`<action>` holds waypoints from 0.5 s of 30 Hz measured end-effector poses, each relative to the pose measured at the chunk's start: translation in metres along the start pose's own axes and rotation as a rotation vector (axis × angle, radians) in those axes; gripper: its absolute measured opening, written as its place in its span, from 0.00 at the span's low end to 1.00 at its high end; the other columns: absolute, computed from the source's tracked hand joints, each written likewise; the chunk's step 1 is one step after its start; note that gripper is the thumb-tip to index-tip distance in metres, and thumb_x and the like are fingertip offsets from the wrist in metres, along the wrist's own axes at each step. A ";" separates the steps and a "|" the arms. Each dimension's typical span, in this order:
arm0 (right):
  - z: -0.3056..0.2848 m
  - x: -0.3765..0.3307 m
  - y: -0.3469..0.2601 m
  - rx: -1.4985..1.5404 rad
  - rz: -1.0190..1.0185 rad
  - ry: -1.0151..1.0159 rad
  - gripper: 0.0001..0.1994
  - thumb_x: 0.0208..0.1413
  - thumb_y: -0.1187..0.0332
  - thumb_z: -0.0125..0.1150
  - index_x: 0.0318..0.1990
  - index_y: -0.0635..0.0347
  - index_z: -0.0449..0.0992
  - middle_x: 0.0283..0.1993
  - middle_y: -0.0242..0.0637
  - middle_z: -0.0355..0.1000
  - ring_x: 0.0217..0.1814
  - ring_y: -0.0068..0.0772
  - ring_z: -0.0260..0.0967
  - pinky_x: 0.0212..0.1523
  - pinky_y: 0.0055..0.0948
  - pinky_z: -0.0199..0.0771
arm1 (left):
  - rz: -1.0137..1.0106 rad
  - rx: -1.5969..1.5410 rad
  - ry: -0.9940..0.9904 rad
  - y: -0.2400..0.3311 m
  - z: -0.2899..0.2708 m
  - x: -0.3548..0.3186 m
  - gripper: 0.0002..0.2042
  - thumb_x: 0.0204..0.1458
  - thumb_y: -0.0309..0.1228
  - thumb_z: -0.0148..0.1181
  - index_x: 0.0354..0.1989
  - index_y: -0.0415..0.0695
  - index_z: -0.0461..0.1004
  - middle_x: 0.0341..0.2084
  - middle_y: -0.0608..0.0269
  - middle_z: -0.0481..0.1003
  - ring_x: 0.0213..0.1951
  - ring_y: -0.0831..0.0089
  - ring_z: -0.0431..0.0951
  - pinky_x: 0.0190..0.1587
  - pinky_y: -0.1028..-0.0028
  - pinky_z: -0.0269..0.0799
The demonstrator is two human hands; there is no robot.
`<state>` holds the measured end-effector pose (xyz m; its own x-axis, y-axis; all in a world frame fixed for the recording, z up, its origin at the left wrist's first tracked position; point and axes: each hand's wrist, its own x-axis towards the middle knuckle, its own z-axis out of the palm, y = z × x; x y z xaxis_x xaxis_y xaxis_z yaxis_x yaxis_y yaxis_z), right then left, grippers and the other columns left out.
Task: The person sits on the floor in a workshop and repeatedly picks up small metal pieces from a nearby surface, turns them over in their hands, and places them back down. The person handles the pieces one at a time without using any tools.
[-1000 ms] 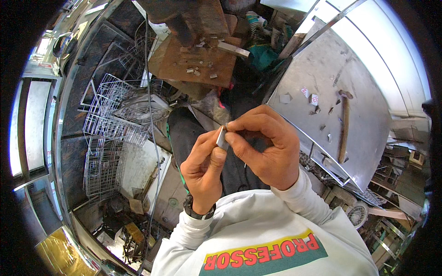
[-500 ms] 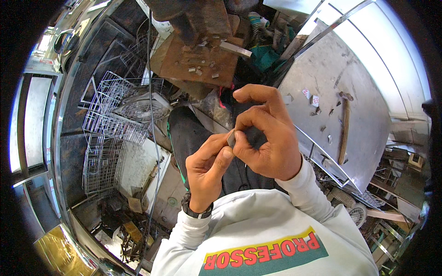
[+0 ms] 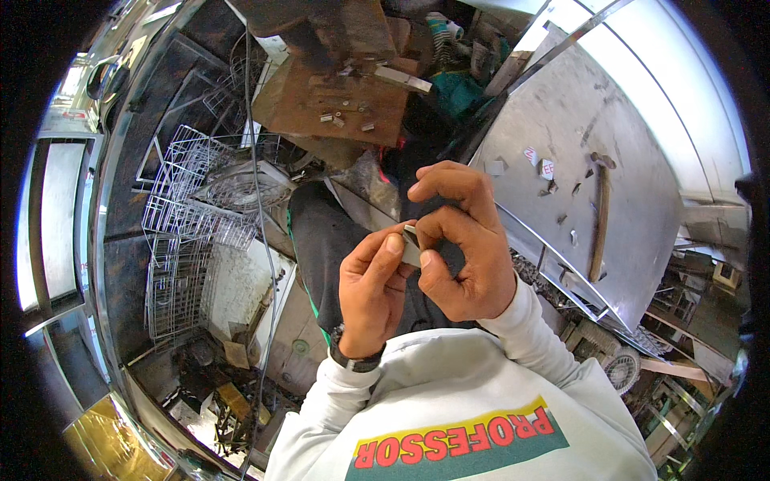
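Observation:
Above my dark-clothed lap, my left hand (image 3: 372, 290) is closed, pinching a small flat grey metal piece (image 3: 411, 253) between thumb and fingers. My right hand (image 3: 473, 255) comes to the same piece from the right. Its thumb and a bent finger close on the piece's edge, while another finger curls above without touching it. The piece is tilted, with a pale edge at its top, and my fingertips partly cover it. Its exact kind does not show.
Several small metal bits lie on a brown block (image 3: 293, 100) ahead. At right, a hammer (image 3: 600, 216) and scraps rest on a metal sheet (image 3: 634, 156). Wire racks (image 3: 180, 216) and a fan guard (image 3: 241, 191) stand left, behind a hanging cable (image 3: 258, 184).
The metal piece has turned and shows more of its flat face. My left hand has shifted slightly right and rolled, and my right thumb has moved a little lower.

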<state>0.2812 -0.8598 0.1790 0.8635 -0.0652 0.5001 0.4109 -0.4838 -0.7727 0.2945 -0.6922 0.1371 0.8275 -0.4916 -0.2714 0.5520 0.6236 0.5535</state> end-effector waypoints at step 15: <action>-0.014 -0.027 0.031 0.043 -0.012 -0.013 0.07 0.42 0.73 0.58 0.32 0.58 0.70 0.53 0.45 0.68 0.59 0.54 0.65 0.61 0.49 0.60 | -0.239 -0.014 0.115 -0.017 0.020 0.026 0.13 0.66 0.31 0.58 0.54 0.38 0.74 0.45 0.54 0.80 0.45 0.72 0.83 0.48 0.73 0.81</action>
<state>0.2661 -0.8849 0.1471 0.8619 -0.0477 0.5048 0.4337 -0.4464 -0.7827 0.3042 -0.7281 0.1363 0.6795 -0.5539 -0.4812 0.7337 0.5074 0.4520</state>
